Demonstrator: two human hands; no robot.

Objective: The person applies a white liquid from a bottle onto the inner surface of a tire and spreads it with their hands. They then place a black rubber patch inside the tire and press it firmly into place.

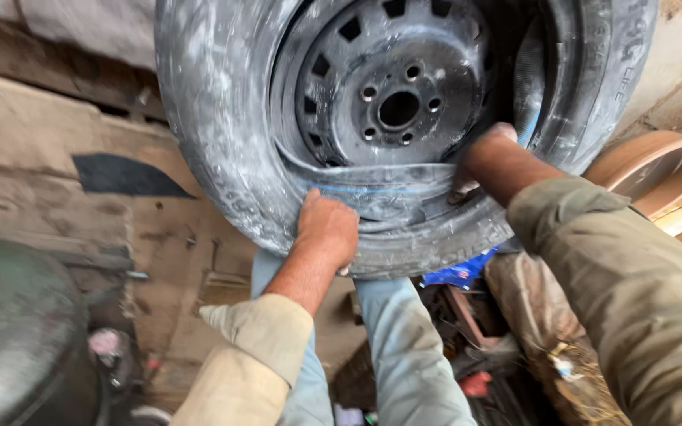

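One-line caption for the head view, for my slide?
Left hand presses the tyre sidewall; right hand reaches in beside the black steel rim.

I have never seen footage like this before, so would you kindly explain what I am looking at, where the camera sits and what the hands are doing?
There is no machine here: a person works with bare hands, and the one camera sits on their head, looking down past their arms. In front of them is a car tyre, dusty and grey, fitted around a dark steel wheel rim with bolt holes. The tyre seems to rest on the person's knees, clad in light blue trousers. The left hand presses on the tyre's loosened lower edge. The right hand reaches into the gap between tyre and rim, so its fingers are mostly hidden. At the lower left a dark rounded object shows; at the right, a brown curved rim.
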